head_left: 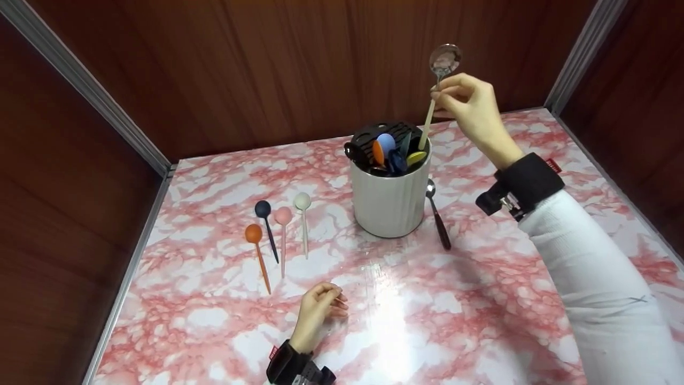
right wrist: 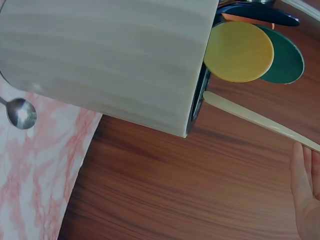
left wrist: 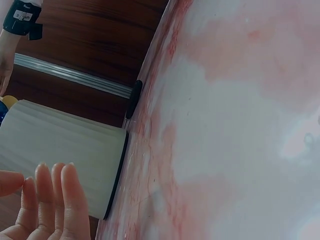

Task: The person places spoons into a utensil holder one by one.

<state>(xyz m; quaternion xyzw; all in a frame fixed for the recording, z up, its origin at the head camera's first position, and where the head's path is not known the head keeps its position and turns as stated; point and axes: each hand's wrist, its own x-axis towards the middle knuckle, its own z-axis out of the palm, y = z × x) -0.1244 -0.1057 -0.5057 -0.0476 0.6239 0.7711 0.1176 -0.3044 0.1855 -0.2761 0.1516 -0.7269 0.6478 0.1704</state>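
My right hand (head_left: 475, 109) pinches a metal spoon (head_left: 444, 58) by its cream handle, just below the bowl. The spoon is bowl-up and slightly tilted. Its handle end (right wrist: 225, 104) is at the mouth of a pale ribbed utensil holder (head_left: 387, 208), on the right side. Several spoons crowd the holder's black top, among them a yellow spoon (right wrist: 239, 52), a green spoon (right wrist: 285, 57), a blue spoon (head_left: 385, 142) and an orange spoon (head_left: 378, 153). My left hand (head_left: 319, 310) holds nothing, fingers loosely bent, near the front of the table.
Left of the holder lie an orange spoon (head_left: 254, 233), a navy spoon (head_left: 263, 209), a pink spoon (head_left: 283, 216) and a pale green spoon (head_left: 302, 201). A dark-handled metal spoon (head_left: 440, 227) lies right of the holder. Wooden panels (head_left: 267, 69) enclose the marbled table (head_left: 208, 315).
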